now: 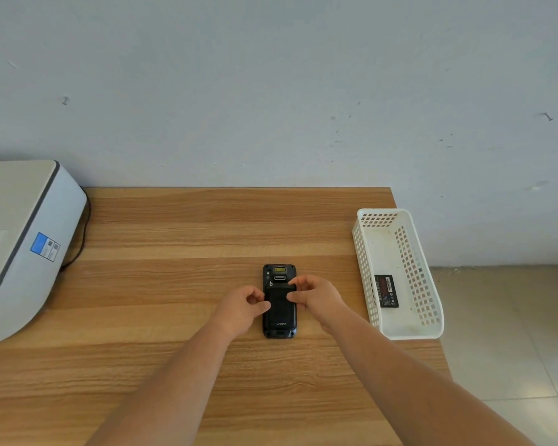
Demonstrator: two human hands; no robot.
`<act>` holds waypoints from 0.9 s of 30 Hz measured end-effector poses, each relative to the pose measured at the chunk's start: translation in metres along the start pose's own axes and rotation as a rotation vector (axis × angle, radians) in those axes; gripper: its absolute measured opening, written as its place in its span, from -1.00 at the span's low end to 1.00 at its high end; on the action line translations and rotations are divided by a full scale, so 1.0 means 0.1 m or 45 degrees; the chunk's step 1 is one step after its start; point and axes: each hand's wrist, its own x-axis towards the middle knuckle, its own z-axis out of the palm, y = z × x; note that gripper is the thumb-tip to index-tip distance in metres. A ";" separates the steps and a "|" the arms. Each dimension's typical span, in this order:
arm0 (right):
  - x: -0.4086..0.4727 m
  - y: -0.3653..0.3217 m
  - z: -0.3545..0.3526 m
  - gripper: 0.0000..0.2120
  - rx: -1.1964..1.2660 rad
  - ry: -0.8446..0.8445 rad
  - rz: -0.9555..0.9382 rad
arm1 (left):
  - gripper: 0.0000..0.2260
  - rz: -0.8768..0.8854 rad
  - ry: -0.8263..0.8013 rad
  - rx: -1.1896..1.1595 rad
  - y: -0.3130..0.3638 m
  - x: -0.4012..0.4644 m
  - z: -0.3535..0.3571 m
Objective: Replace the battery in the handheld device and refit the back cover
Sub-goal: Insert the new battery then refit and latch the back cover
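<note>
The handheld device (279, 300) lies face down on the wooden table (174, 284), near the middle and a little to the right, its long side running from near to far. The back cover (280, 305) sits on its rear, dark and ribbed, with a small logo at its near end; whether it is fully seated cannot be told. Both hands are on it. The left hand (244, 309) is at the left edge, fingers curled, the thumb pressing on the cover. The right hand (316, 299) is at the right edge, fingers curled over the far corner of the cover and the thumb lying on its surface.

To the right, at the table's right edge, stands a white basket (366, 272) with perforated walls. A battery (386, 290) lies flat on its floor, label up. At the far left sits a grey-white printer (23, 239), with a black cable (78, 249) running down beside it.
</note>
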 end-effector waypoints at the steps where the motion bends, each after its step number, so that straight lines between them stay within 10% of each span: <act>1: 0.00 0.01 -0.01 -0.77 0.006 -0.008 -0.002 | -0.94 0.006 0.003 -0.008 0.00 0.00 0.00; 27: 0.03 0.17 0.10 -0.77 -0.528 0.191 -0.163 | -0.88 -0.018 0.027 0.237 -0.02 0.05 0.05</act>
